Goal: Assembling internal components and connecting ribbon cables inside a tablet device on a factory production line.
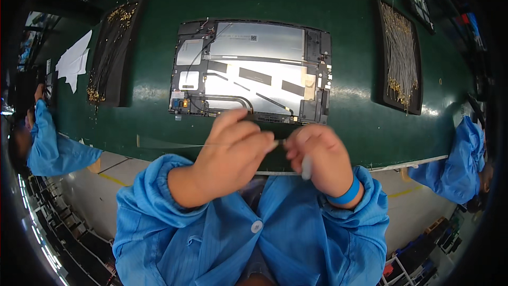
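My left hand (pixel 233 151) is closed on a thin grey cable (pixel 174 144), its fingertips pinched near the gold-coloured end. The cable trails off to the left over the green table and looks faint from motion. Facing it, my right hand (pixel 320 153) is pinched at the same cable end, fingers slightly blurred. A pale grey rounded thing (pixel 306 167) sticks out below the right hand's fingers; its kind does not show. Just beyond both hands lies an opened flat display panel (pixel 251 69), back side up, with a silver plate, black frame and black strips.
A black tray (pixel 129 53) of black cables with gold ends stands at left, beside a white cloth (pixel 74 61). At right, another black tray (pixel 417 69) holds grey cables. People in blue sleeves (pixel 58 145) sit at both sides. The table's near edge (pixel 381 168) runs under my wrists.
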